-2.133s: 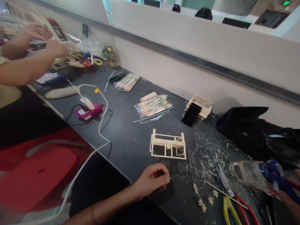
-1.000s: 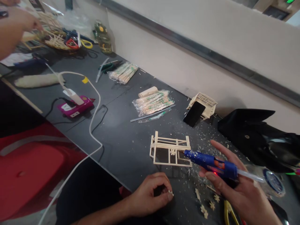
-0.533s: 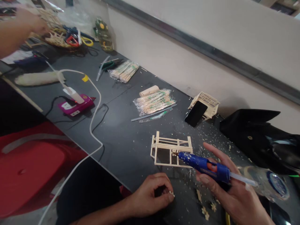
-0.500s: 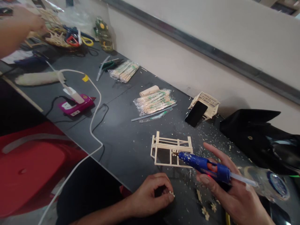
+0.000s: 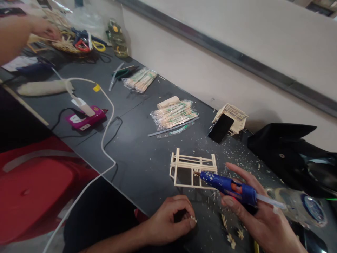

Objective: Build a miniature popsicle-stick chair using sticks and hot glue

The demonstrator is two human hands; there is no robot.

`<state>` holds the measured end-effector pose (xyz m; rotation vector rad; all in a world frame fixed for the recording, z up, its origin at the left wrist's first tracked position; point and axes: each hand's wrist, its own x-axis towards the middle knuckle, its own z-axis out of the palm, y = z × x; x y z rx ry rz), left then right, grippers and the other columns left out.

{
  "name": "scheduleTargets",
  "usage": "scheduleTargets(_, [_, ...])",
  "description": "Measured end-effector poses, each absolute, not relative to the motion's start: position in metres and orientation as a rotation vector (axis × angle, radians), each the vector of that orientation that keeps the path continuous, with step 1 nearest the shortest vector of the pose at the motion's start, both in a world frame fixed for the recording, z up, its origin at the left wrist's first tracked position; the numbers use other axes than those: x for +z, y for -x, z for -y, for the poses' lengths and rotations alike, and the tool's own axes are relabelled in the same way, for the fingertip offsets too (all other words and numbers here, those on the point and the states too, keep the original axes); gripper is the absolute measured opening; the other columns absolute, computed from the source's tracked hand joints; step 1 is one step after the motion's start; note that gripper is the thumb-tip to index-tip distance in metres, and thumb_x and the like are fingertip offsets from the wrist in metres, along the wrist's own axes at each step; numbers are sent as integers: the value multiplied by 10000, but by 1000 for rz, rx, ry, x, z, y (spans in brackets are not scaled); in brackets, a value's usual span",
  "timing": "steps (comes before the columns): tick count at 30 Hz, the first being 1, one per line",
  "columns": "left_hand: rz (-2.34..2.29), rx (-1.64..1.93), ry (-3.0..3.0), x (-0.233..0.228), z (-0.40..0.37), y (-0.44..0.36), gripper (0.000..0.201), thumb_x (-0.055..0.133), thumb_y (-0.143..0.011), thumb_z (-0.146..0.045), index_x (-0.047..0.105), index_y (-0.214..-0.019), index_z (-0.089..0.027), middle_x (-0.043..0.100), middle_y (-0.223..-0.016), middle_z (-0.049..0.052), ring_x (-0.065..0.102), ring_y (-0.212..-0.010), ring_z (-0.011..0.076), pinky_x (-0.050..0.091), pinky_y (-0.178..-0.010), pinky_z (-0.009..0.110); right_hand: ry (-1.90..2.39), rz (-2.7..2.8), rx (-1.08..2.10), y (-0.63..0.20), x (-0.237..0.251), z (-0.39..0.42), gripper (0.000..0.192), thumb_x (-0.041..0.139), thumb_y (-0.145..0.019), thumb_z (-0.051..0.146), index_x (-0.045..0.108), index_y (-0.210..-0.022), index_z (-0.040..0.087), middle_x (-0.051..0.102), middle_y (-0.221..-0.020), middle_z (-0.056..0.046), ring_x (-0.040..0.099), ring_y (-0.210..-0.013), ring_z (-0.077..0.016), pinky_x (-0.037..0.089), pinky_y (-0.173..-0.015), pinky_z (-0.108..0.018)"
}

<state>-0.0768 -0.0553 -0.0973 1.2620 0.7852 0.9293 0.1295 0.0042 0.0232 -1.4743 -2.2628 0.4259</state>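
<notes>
Open dark tabletop (image 5: 142, 154) between the white power cable (image 5: 106, 105) and the pale stick-built frame (image 5: 193, 168), wide enough for a hand to pass. Hemmed toward the wall by the clear-wrapped bundle of chopsticks (image 5: 173, 115), the black phone (image 5: 220, 128) propped on a small lattice model (image 5: 233, 116), and the black bag (image 5: 286, 151). Blocked in front of the frame by the blue glue gun (image 5: 228, 185) in the right hand (image 5: 259, 218), the left hand (image 5: 171, 219) near the edge.

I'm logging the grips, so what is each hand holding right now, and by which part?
The right hand grips the blue glue gun around its body. The left hand pinches a small pale piece at its fingertips.
</notes>
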Motion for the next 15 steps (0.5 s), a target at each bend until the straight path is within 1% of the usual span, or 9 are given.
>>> scheduleTargets(8, [-774, 966, -1277, -100, 55, 76, 154, 611, -857, -239, 620, -734, -146, 581, -755, 27, 531, -688, 110, 432, -654, 206, 1488, 2255, 425, -128, 21, -2, 436, 578, -916, 397, 542, -1330, 263, 737, -1148, -42, 755, -905, -186, 620, -711, -202])
scheduleTargets(15, [-768, 981, -1282, -101, 56, 76, 137, 612, -855, -222, 622, -744, -142, 577, -751, 22, 531, -689, 105, 434, -658, 202, 1466, 2292, 394, -125, 24, -3, 404, 556, -929, 374, 536, -1316, 259, 745, -1114, -36, 755, -908, -184, 623, -692, -198])
